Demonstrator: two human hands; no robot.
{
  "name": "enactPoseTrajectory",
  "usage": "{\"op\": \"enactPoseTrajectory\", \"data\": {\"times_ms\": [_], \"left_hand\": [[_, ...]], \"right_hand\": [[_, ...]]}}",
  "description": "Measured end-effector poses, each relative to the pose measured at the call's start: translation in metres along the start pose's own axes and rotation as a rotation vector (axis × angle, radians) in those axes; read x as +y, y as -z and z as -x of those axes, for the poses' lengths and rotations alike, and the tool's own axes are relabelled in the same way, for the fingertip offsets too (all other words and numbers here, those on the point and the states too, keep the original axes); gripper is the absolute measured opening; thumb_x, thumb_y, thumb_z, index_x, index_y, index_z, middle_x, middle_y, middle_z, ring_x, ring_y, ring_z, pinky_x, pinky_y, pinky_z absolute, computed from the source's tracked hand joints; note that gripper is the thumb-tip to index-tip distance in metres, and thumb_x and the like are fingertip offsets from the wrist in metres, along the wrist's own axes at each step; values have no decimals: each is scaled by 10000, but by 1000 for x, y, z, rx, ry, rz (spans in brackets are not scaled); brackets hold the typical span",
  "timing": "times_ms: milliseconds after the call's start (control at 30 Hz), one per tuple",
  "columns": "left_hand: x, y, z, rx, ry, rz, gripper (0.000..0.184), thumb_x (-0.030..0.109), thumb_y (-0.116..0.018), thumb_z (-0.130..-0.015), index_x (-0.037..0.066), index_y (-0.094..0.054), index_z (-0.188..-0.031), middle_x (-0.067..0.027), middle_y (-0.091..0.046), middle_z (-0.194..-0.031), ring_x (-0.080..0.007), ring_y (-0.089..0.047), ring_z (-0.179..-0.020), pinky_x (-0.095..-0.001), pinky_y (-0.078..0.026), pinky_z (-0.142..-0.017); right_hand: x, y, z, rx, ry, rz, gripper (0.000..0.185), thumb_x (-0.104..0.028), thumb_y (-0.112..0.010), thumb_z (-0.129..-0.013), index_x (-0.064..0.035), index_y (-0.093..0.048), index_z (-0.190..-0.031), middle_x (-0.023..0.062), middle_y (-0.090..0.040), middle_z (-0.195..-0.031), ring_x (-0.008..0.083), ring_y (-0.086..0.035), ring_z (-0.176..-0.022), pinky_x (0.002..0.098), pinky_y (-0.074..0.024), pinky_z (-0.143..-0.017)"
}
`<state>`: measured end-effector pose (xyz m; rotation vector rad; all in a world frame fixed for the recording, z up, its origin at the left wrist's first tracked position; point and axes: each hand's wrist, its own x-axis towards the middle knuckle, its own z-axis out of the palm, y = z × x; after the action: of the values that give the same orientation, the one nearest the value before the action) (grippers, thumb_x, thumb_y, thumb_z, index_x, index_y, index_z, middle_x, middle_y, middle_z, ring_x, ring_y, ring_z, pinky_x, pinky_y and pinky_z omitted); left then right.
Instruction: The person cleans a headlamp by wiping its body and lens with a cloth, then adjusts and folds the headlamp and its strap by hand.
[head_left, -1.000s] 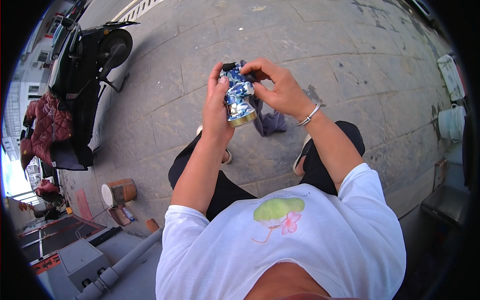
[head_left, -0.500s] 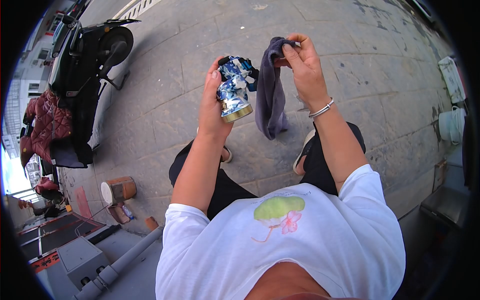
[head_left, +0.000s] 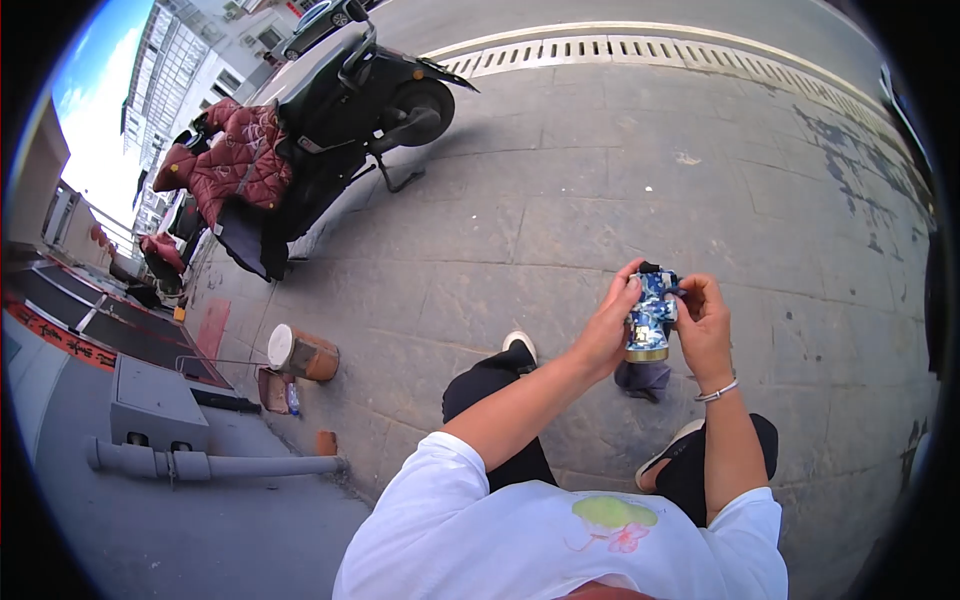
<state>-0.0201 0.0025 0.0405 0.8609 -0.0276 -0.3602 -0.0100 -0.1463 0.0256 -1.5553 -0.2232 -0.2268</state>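
My left hand [head_left: 608, 325] is closed around a headlamp [head_left: 652, 312] with a blue-and-white camouflage pattern, a gold rim at its lower end and a dark strap part at the top. Pressed close to the lamp's right side, my right hand [head_left: 705, 335] has its fingers bent around a dark grey-purple cloth [head_left: 643, 380]. Most of that cloth is hidden behind the lamp; its lower end hangs below the gold rim. A silver bracelet [head_left: 716, 391] circles my right wrist.
A black scooter [head_left: 330, 120] with a quilted maroon cover [head_left: 240, 165] stands on the paving at upper left. Below it are a rusty bucket [head_left: 315, 358], a dustpan [head_left: 273, 390] and a grey pipe [head_left: 250, 466] along the wall. A drain grating [head_left: 620, 48] borders the road.
My view has swung to the left. My right hand has brought the cloth over from beside the headlamp until it meets the lamp. The left hand keeps its grip.
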Motion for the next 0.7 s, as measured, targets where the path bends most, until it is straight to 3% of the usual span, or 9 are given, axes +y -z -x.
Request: {"op": "enactPoseTrajectory", "data": {"times_ms": [133,333,533,700], "left_hand": [[2,-3,5,-16,15,-86,462,292,-371,-990,132,-234,-1401,-75,-498,-1181,-129,-530,-1034,-291,-464,-858],[5,1,1,22,23,-75,450,284,-380,-986,120,-256,-1387,-74,-511,-1159,-126,-557,-998,-284,-483,-834],[-1,4,-1,-15,-22,-164,458,283,-433,-964,83,-306,-1355,-81,-522,-1145,-128,-568,-977,-282,-492,-824],[-4,4,-1,17,5,-112,459,280,-446,-954,72,-324,-1345,-81,-538,-1109,-130,-571,-962,-282,-491,-820]], "right_hand": [[-5,3,1,-50,-84,-8,173,40,-581,-819,-14,-491,-957,12,-546,-788,56,-523,-687,195,-431,-604],[6,7,1,-136,29,27,214,42,-581,-806,-29,-482,-983,1,-525,-805,53,-506,-713,205,-430,-627],[5,1,-2,-24,-32,-89,238,39,-582,-817,-35,-470,-1014,9,-541,-819,58,-518,-732,202,-431,-639],[-5,9,-2,-160,-51,-30,251,48,-569,-823,-37,-462,-1033,24,-558,-843,59,-532,-762,202,-432,-636]]}}
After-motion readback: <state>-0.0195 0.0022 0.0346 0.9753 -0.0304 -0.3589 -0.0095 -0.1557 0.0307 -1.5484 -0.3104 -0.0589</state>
